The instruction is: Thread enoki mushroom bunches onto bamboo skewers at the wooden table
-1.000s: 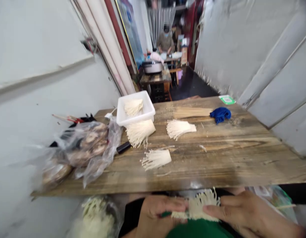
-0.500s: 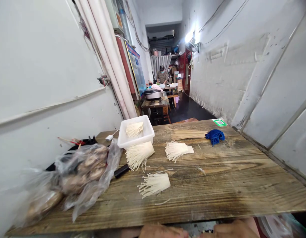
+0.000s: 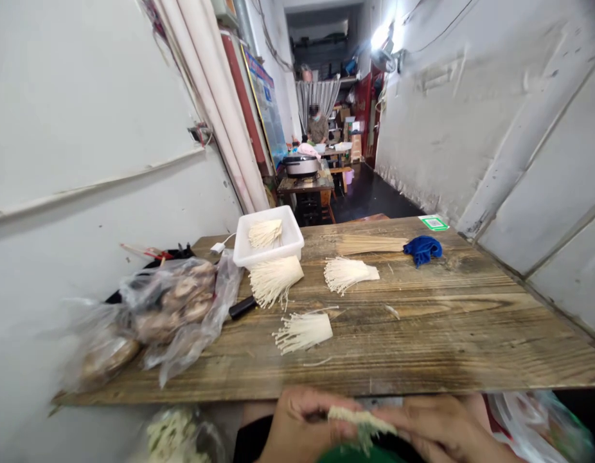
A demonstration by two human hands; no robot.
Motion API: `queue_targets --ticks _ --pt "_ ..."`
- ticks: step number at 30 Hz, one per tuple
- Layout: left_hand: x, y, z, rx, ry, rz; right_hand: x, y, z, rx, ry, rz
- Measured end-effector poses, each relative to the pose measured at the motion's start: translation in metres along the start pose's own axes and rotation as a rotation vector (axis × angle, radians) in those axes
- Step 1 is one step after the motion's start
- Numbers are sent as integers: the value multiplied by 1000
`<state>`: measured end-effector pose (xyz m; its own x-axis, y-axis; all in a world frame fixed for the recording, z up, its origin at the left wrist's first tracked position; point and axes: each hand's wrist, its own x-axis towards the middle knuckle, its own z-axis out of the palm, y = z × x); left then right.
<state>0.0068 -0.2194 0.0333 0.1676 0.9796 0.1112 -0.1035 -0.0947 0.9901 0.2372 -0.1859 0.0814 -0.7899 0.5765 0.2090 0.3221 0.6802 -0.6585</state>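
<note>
Below the near edge of the wooden table (image 3: 423, 341), my left hand (image 3: 297, 427) and my right hand (image 3: 442, 431) pinch a small bundle of enoki mushrooms (image 3: 360, 421) between them, over something green (image 3: 360, 455). Both hands have their fingers closed on the bundle. On the table lie three more enoki bundles: one near me (image 3: 304, 331), one by the tray (image 3: 275, 281), one further right (image 3: 348, 273). A white plastic tray (image 3: 284, 246) holds another bundle.
Clear bags of brown mushrooms (image 3: 162, 315) sit at the table's left. A black handle (image 3: 242, 307) pokes out beside them. A blue cloth (image 3: 423, 248) and bamboo skewers (image 3: 369, 244) lie at the far side. A person (image 3: 318, 125) sits at tables far down the corridor.
The view tipped up and then back down. My hands dropped out of sight and are in view again, holding the enoki bundle lower and flatter than before.
</note>
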Motion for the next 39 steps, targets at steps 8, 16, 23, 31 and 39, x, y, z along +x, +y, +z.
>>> queue_targets --ticks 8,16,23,31,39 --pt "9 29 7 -31 97 38 -9 9 -11 24 62 133" --pt "8 23 11 -85 80 39 -9 11 -10 29 60 112" --pt "4 24 10 0 172 149 -5 13 -9 24 85 111" --pt "5 29 13 -67 203 161 -1 7 -13 -14 103 88" --pt "2 22 16 -256 189 100 -5 8 -8 -13 120 52"
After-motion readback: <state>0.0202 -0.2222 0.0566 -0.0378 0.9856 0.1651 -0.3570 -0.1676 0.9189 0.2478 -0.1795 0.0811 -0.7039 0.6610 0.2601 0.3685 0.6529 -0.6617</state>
